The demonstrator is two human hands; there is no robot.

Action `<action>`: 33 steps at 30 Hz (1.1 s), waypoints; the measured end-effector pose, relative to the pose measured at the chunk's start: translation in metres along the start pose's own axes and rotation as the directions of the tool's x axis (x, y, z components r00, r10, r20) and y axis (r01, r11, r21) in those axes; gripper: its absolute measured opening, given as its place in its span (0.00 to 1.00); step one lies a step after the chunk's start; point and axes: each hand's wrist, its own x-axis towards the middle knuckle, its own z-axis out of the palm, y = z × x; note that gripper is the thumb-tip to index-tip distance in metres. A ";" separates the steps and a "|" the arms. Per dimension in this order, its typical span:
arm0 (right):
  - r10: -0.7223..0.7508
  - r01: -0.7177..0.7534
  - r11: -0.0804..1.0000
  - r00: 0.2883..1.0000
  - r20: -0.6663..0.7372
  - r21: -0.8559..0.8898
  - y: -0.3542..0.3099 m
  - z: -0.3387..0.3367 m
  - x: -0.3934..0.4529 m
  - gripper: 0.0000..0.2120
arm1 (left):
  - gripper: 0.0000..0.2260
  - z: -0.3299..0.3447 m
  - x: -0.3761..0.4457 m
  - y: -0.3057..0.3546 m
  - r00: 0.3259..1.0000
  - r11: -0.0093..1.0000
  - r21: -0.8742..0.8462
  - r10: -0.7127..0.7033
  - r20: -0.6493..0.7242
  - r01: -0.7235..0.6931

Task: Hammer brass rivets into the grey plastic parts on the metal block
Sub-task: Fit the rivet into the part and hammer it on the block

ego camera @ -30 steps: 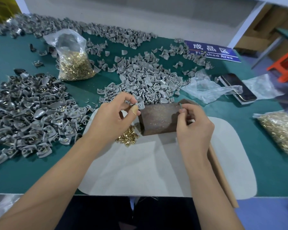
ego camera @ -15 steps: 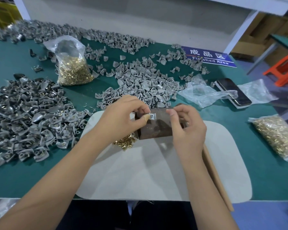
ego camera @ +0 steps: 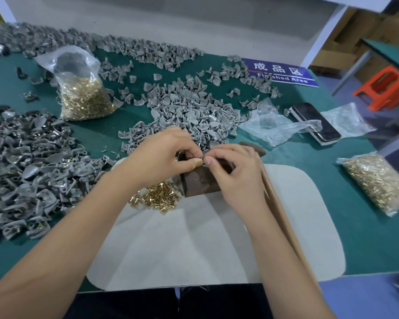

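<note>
My left hand [ego camera: 164, 155] and right hand [ego camera: 237, 171] pinch something tiny, hidden between fingertips, over the rusty brown metal block [ego camera: 200, 183]; wooden-handled hammer [ego camera: 283, 210] lies nearer my right.

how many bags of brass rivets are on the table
2. One bag stands open at the back left beside the grey parts; the other bag lies at the right edge. Loose rivets also sit by the block.

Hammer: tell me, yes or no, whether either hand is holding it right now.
No: the hammer lies on the table beside the right hand, while both hands pinch at something over the block.
</note>
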 end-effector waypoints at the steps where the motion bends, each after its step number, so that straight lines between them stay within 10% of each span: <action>1: 0.000 0.000 1.000 1.000 0.000 -0.012 0.000 0.000 0.000 0.03 | 0.06 0.001 -0.002 -0.001 1.000 1.000 -0.028 -0.004 -0.018 0.003; 33: 0.078 -0.078 0.997 0.997 0.006 -0.004 0.000 0.002 0.002 0.05 | 0.03 0.011 -0.012 -0.001 0.991 0.997 -0.054 -0.057 -0.123 0.050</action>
